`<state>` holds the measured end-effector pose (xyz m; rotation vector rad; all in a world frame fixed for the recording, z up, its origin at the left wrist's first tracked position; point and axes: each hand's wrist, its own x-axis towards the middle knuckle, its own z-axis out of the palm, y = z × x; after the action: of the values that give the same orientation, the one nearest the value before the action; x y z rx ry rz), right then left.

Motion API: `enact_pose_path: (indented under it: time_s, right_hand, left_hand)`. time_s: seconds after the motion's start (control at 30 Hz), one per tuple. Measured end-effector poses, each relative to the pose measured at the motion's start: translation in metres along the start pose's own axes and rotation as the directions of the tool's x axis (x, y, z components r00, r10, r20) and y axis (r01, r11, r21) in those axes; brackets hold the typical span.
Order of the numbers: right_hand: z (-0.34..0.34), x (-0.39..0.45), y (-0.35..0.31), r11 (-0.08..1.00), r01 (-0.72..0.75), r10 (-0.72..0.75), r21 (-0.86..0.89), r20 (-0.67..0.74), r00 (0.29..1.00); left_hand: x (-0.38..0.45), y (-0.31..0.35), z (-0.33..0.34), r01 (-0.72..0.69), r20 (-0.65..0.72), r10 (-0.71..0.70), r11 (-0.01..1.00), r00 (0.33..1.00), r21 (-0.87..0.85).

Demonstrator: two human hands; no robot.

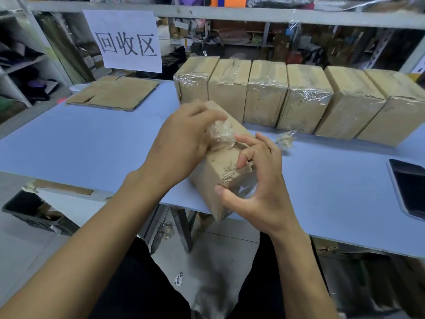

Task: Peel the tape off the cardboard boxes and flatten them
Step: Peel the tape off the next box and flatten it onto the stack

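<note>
Two bare hands are on one small cardboard box (pixel 224 166) right at the near edge of the blue table (pixel 92 146), with the box's lower corner hanging past the edge. It's a plain brown rectangular carton, tilted, and its near end looks scuffed and torn where the paper surface has ripped. The right hand (pixel 257 180) has its thumb curled under the near corner and the fingers bent over the top, so it's holding the box. The left hand (pixel 181 137) is curled over the far part of the box, fingers closed around a crumpled wad of clear tape (pixel 222 134), shiny and wrinkly, lying against the top of the box.

Just past the hands there's another little scrunched tape ball (pixel 284 140) lying on the table. Off to the right edge sits a dark, glossy flat tablet (pixel 409 187).

Further back, a row of six boxes (pixel 299 97) stands side by side, touching, all wrapped in clear tape that's creased and reflective. To the left of them is a flattened cardboard sheet (pixel 115 93), matte brown with a small tear.

Behind that hangs a white paper sign (pixel 126 40) with black characters, on grey metal shelving (pixel 230 13) full of blurry clutter.
</note>
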<state>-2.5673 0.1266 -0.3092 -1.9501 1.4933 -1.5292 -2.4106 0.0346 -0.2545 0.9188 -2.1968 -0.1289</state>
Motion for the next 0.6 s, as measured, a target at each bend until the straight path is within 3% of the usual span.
enact_pose_path:
  time_s: [0.1, 0.3, 0.43, 0.6]
  right_hand:
    - [0.001, 0.0, 0.0, 0.999, -0.039, 0.039, 0.013, 0.005, 0.999]
    - [0.003, 0.001, 0.0, 0.998, -0.055, 0.054, 0.021, 0.005, 0.999]
    - [0.003, 0.0, 0.0, 0.998, -0.061, 0.061, 0.02, -0.006, 0.998]
    - [0.004, 0.0, 0.001, 0.997, -0.019, 0.019, -0.08, -0.001, 1.0]
  left_hand:
    - [0.0, 0.007, 0.004, -0.076, 0.156, 0.062, 0.994, 0.986, 0.083]
    - [0.002, 0.012, -0.01, 0.023, 0.372, 0.026, 0.991, 0.928, -0.128]
    - [0.004, 0.008, -0.007, 0.033, 0.332, 0.034, 0.981, 0.943, -0.194]
    - [0.011, 0.004, 0.002, 0.05, 0.143, -0.02, 0.976, 0.99, -0.213]
